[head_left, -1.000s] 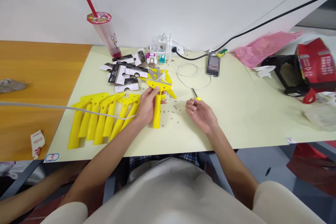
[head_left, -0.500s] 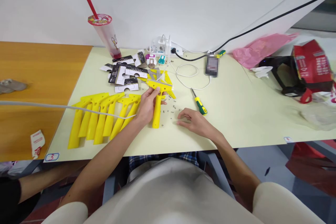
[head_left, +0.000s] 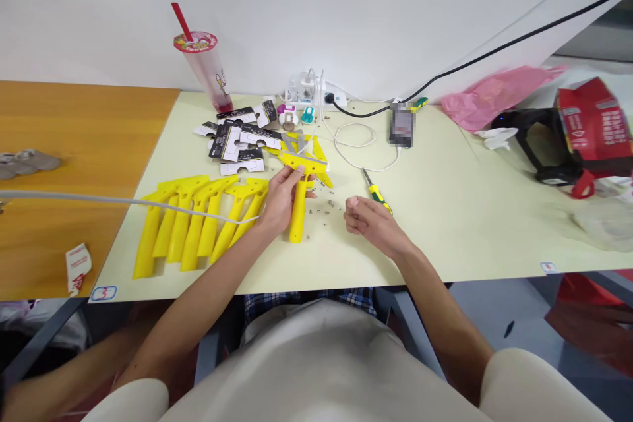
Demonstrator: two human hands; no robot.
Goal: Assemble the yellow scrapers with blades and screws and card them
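My left hand (head_left: 278, 203) is closed around the neck of a yellow scraper (head_left: 297, 211), which stands with its wide head away from me and its handle toward me. My right hand (head_left: 374, 225) is apart from it, fingers curled and pressed together above the table; whether a small part is in them I cannot make out. Between the hands lie several tiny screws (head_left: 330, 203). Just beyond my right hand is a green-and-yellow screwdriver (head_left: 378, 195), its handle end partly hidden. Several yellow scraper handles (head_left: 190, 237) lie in a row left of my left hand.
Black-and-white cardboard packets (head_left: 242, 138) are heaped behind the handles, near a cup with a straw (head_left: 205, 76). A power strip (head_left: 341, 100), cables and a phone (head_left: 401, 125) lie along the wall. Bags (head_left: 596, 122) crowd the right. A grey cable (head_left: 123, 200) crosses the handles.
My right hand has closed its fingers and moved slightly right, toward the screwdriver. The scraper stays in my left hand. The whole view has shifted a little.
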